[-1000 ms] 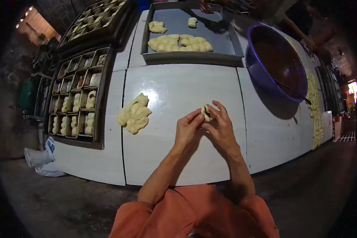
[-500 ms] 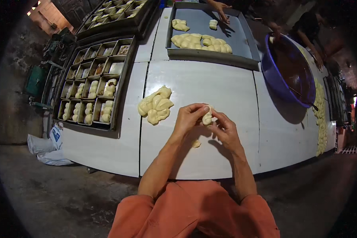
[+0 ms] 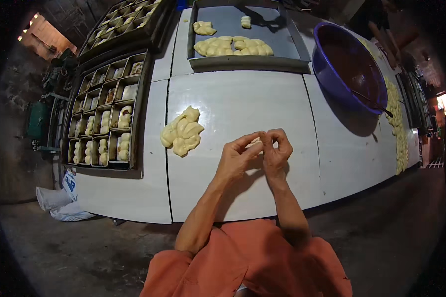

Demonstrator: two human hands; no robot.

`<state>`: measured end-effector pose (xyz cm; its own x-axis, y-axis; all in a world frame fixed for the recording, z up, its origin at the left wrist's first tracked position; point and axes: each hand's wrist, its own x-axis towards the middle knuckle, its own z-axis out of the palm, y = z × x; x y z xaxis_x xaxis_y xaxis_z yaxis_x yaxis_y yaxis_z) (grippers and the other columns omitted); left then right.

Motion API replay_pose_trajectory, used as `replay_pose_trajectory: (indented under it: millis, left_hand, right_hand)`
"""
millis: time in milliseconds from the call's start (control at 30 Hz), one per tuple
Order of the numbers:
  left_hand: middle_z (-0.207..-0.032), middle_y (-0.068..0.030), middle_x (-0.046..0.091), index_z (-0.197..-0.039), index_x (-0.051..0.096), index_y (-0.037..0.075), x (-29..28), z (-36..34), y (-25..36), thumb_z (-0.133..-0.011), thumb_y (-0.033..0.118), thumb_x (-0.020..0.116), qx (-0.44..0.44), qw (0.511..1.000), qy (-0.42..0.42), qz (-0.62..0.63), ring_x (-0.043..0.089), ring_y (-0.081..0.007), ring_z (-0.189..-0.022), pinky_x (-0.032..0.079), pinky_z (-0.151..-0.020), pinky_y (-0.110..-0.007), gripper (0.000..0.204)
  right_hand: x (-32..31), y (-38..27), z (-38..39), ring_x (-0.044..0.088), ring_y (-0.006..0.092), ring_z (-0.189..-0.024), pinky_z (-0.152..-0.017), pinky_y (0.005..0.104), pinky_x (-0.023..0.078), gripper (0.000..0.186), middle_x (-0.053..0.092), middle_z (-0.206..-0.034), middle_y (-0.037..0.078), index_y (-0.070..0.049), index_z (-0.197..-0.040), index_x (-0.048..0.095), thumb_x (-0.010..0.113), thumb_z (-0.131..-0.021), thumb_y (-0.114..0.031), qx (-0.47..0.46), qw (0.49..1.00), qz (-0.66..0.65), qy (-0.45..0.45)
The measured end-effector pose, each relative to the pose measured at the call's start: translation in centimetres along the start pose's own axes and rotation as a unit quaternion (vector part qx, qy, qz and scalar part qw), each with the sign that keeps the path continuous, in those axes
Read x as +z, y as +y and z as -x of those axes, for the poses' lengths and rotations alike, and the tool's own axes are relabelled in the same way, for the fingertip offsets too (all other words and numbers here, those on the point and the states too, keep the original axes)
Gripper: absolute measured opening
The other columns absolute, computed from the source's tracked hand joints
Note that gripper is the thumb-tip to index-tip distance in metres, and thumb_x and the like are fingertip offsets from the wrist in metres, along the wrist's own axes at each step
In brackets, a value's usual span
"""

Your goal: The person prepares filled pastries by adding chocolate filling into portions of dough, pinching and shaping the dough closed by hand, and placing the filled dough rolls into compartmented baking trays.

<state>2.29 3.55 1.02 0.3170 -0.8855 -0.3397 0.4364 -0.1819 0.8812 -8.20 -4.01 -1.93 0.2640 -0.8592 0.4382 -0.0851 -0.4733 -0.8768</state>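
My left hand (image 3: 236, 157) and my right hand (image 3: 277, 151) meet fingertip to fingertip over the white table (image 3: 243, 106), pinching a small pale piece of dough (image 3: 256, 144) between them. Most of that piece is hidden by my fingers. A pile of several yellowish dough pieces (image 3: 181, 132) lies on the table just left of my left hand. Further left stands a dark metal tin tray (image 3: 106, 116) with many small compartments, several of them holding shaped dough.
A flat grey baking tray (image 3: 248, 39) with a row of dough rolls sits at the far side. A large purple basin (image 3: 349, 67) with a utensil stands at the right. A strip of dough pieces (image 3: 397, 123) runs along the right table edge. White sacks (image 3: 59, 203) lie on the floor.
My hands stayed together on the dough piece, fingers curling over it. The view shifted, so the table and dough pile sit slightly differently in frame.
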Motion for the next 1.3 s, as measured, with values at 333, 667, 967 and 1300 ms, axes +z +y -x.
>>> replay_pose_trajectory:
  millis: [333, 667, 967, 1300]
  left_hand:
    - [-0.095, -0.0168, 0.072, -0.123, 0.063, -0.005, -1.0, 0.1, -1.8, -0.102, 0.03, 0.055, 0.063, 0.99, 0.043, -0.121, 0.069, -0.0217, -0.079, 0.054, -0.072, -0.032, 0.041]
    - [-0.117, -0.0176, 0.065, -0.126, 0.06, 0.002, -11.7, -0.1, 2.4, -0.089, 0.02, 0.07, 0.255, 0.8, 0.298, -0.454, 0.065, -0.0318, -0.102, 0.052, -0.087, -0.04, 0.042]
    - [-0.125, -0.0183, 0.061, -0.138, 0.051, 0.0, -15.5, -2.3, 3.3, -0.08, 0.026, 0.073, 0.22, 0.77, 0.293, -0.522, 0.054, -0.0351, -0.118, 0.038, -0.1, -0.048, 0.066]
    - [-0.079, -0.0105, 0.072, -0.101, 0.075, 0.008, -15.8, -2.9, 5.1, -0.087, 0.024, 0.066, 0.142, 0.819, 0.211, -0.514, 0.065, -0.0263, -0.077, 0.033, -0.088, -0.044, 0.024]
  right_hand:
    - [-3.7, -3.2, 1.0, 0.07, 0.0255, -0.082, -0.072, 0.0364, 0.056, 0.024, 0.068, -0.107, 0.014, -0.001, -0.11, 0.067, 0.068, -0.092, -0.017, 0.087, 0.964, 0.115, -0.223]
    - [4.6, -3.6, -5.1, 0.063, 0.0331, -0.1, -0.086, 0.0429, 0.051, 0.036, 0.064, -0.113, 0.018, 0.0, -0.117, 0.063, 0.068, -0.088, -0.02, 0.014, 0.939, 0.174, -0.297]
    - [17.7, 1.3, -8.1, 0.059, 0.0375, -0.111, -0.089, 0.0447, 0.049, 0.034, 0.059, -0.124, 0.024, -0.001, -0.112, 0.059, 0.063, -0.09, -0.026, -0.234, 0.861, 0.198, -0.406]
    - [15.6, -0.4, -9.2, 0.055, 0.0103, -0.074, -0.068, 0.0234, 0.044, 0.028, 0.059, -0.083, 0.002, -0.005, -0.107, 0.064, 0.068, -0.089, -0.027, 0.261, 0.832, -0.061, -0.486]
